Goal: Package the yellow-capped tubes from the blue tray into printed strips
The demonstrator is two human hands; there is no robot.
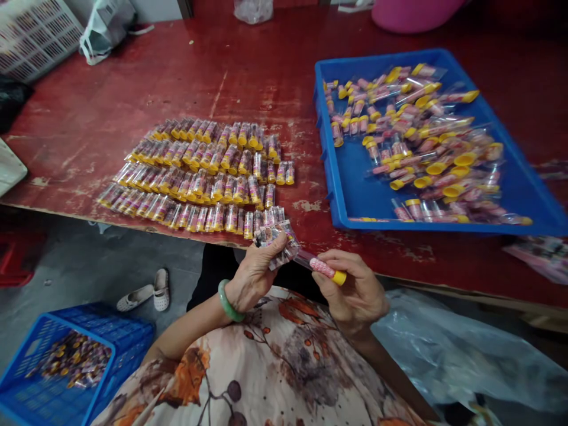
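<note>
My left hand [255,269], with a green bangle at the wrist, is closed on a stack of small printed cards [278,241]. Between the thumb and fingers of my right hand [352,290] is a clear tube [322,268] with pink filling and a yellow cap, its clear end touching or close to the cards. Several rows of capped tubes [199,183] lie side by side on the red table [168,77], just beyond my left hand. At the right, a blue tray [350,204] holds a loose heap of pink-filled tubes with yellow caps [426,136].
On the floor at the lower left stands a blue crate [95,331] with more tubes, near white shoes [161,290]. A white basket [38,35] and plastic bag [106,29] are at the back left, a pink container [412,13] at the back. Clear plastic sheeting [465,343] lies lower right.
</note>
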